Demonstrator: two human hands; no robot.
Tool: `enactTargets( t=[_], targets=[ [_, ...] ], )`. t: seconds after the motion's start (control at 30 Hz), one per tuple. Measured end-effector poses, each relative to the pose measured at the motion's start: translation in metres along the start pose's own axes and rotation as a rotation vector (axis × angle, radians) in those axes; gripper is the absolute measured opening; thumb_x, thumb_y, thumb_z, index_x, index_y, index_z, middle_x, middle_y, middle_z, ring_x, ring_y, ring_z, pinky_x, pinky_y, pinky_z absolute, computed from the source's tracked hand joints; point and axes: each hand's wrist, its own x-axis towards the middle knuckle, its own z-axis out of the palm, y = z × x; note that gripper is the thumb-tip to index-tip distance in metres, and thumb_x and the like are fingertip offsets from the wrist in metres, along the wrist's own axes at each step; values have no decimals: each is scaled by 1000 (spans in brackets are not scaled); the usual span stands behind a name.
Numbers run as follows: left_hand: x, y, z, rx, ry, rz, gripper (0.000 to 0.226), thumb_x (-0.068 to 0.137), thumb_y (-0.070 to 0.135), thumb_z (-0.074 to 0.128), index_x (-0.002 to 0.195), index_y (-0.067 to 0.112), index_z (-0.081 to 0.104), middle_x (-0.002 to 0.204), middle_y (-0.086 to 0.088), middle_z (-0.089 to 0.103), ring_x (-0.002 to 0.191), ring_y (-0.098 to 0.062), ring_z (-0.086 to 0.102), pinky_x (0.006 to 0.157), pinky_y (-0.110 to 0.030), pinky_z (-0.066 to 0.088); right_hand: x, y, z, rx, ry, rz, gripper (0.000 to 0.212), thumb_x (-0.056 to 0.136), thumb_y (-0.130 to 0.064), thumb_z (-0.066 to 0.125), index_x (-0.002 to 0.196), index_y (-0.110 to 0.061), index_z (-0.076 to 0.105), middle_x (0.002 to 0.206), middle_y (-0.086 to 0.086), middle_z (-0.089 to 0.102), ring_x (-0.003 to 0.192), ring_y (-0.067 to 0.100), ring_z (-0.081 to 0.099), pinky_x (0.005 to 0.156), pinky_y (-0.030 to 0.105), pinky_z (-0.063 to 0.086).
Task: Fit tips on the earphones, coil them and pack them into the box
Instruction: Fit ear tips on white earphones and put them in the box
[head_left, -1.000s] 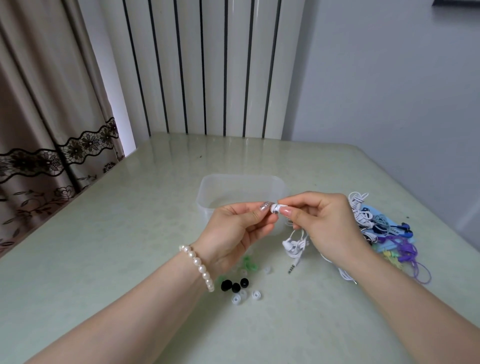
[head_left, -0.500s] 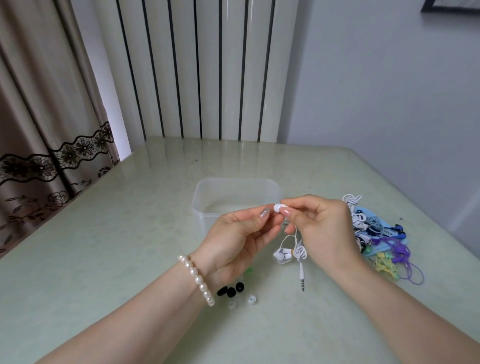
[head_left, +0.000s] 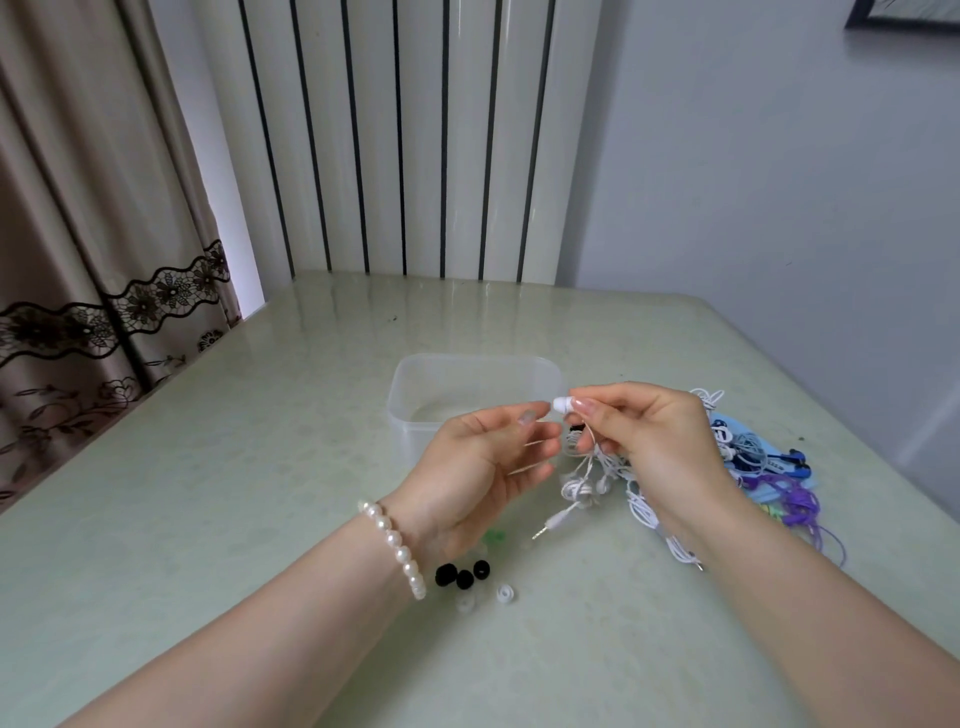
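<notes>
My right hand (head_left: 649, 441) pinches a white earbud (head_left: 562, 404) between thumb and forefinger, just in front of the clear plastic box (head_left: 415, 395). Its white cable (head_left: 587, 478) hangs in loops under the hand, and the jack plug (head_left: 550, 524) dangles near the table. My left hand (head_left: 478, 467) is a little to the left of the earbud, fingers loosely curled and blurred, holding nothing that I can make out. Loose ear tips lie below my left wrist: three black tips (head_left: 462, 574), clear ones (head_left: 505, 593) and green ones (head_left: 493, 535).
A heap of other earphones (head_left: 753, 457), white, blue, purple and green, lies on the table right of my right hand. The pale green table (head_left: 208, 493) meets a curtain at left, a striped radiator behind and a wall at right.
My left hand has come off the earbud and drawn slightly left and down. My right hand keeps hold of the earbud, and the hanging cable and plug have swung.
</notes>
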Motion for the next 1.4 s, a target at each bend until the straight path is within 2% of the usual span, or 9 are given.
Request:
enactTargets(
  t=[0.17,0.33,0.47,0.57,0.73,0.83,1.0,1.2,1.4],
  targets=[
    [3,4,-8,342,60,102,23,87,-4,52,97,12,65,89,-3,67,81,-11,60,72,-18,50,4,-15,-6,423,-133,163,10,60,-11,66,67,-7,72,58,4,62,45,10,52,48,16,46],
    [-3,-2,-5,487,-217,46,47,63,-4,58,109,9,64,114,-8,66,110,-19,60,97,-31,45,2,-19,-7,637,-299,276,13,57,-19,66,69,-15,71,60,-2,54,44,7,44,44,18,39],
    [-8,-2,-2,266,-426,-158,52,64,-5,51,113,12,58,111,-10,64,99,-30,64,86,-34,52,3,-19,-7,703,-327,299,10,61,-21,64,70,-19,69,62,-5,52,45,6,44,44,17,40],
    [-8,1,-3,137,-440,-224,53,67,-6,53,116,12,56,103,-13,67,78,-28,69,66,-32,57,7,-18,-10,677,-274,279,10,63,-22,63,70,-20,70,62,-5,52,46,6,44,44,18,40],
    [-4,-2,-3,138,-231,-144,25,77,-5,61,97,10,59,82,-10,69,60,-16,67,54,-23,55,14,-12,-19,347,-204,189,14,77,-12,55,89,-14,62,58,0,54,41,8,41,41,17,28],
    [0,-6,-5,133,-147,-128,9,84,2,56,87,10,58,85,-9,69,59,-13,65,53,-21,54,10,-9,-18,18,-210,88,18,84,-2,56,94,-13,66,56,3,57,41,9,43,40,16,33],
    [2,-9,-8,212,-116,-150,12,91,17,52,86,9,59,76,-6,69,56,-11,62,49,-19,50,7,-8,-13,-223,-249,7,16,81,7,59,89,-2,69,54,-5,64,46,4,53,47,10,39],
    [2,-7,-7,215,-93,-133,20,93,21,49,84,6,58,74,-10,68,54,-11,62,49,-19,50,10,-14,-24,-377,-389,102,12,77,-5,69,88,-9,72,87,11,72,79,12,65,81,25,50],
    [-1,-5,-6,167,-80,-145,20,92,21,50,81,6,58,69,-8,69,55,-12,65,50,-21,53,9,-21,-28,-439,-510,166,37,63,-38,67,91,-15,73,89,8,73,74,10,63,66,23,52]
  ],
)
